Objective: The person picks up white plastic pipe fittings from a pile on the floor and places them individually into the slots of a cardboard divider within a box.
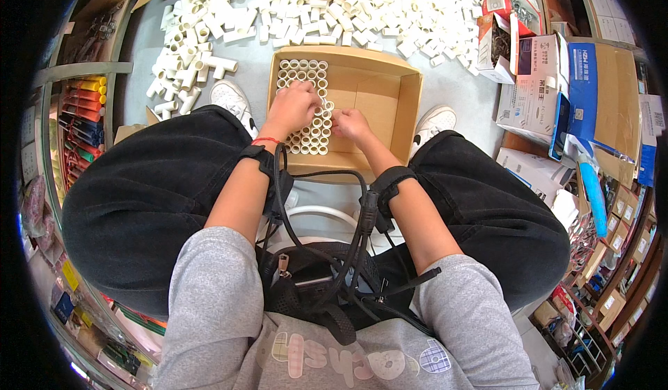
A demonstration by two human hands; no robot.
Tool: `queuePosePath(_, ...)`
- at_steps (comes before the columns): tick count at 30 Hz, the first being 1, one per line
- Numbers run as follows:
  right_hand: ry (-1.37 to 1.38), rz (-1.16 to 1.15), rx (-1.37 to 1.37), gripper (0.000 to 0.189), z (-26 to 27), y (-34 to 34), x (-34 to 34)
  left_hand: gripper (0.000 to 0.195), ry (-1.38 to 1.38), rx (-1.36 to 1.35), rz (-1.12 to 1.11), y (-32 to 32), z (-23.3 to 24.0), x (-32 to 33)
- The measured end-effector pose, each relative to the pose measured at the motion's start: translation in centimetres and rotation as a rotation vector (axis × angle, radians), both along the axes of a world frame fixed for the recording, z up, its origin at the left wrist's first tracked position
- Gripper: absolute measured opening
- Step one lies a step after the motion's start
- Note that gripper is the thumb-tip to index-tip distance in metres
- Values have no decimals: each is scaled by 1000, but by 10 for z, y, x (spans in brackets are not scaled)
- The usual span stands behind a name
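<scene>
Before me, a shallow cardboard box holds several rows of white plastic pipe fittings, standing on end with round openings up. They fill its left side. My left hand lies over the middle of these rows, fingers curled down onto the fittings and hiding some of them. My right hand is inside the box at the right edge of the rows, its bent fingertips close against the outer fittings. Whether either hand grips a fitting is hidden by the fingers.
Loose white pipe fittings, tees among them, cover the floor beyond the box. My shoes flank it. Cartons stack at the right, with a small open box of dark metal parts. Shelving stands left. Black cables hang between my forearms.
</scene>
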State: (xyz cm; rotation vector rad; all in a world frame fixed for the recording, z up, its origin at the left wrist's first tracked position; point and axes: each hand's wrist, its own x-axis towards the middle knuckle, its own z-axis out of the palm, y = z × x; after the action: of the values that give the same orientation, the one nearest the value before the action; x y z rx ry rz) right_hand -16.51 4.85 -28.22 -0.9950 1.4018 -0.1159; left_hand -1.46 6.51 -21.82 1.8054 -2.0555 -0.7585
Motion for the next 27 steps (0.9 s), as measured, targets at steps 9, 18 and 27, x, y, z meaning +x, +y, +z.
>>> queuePosePath(9, -40, -82, -70, 18, 11, 0, 8, 6, -273, -118, -61, -3, -8, -9)
queuePosePath(18, -79, -112, -52, 19, 11, -2, 9, 8, -352, -32, -109, -5, -2, -15)
queuePosePath(27, -113, -143, -44, 20, 1, -2, 11, 6, -323, 3, -139, -6, -2, -13)
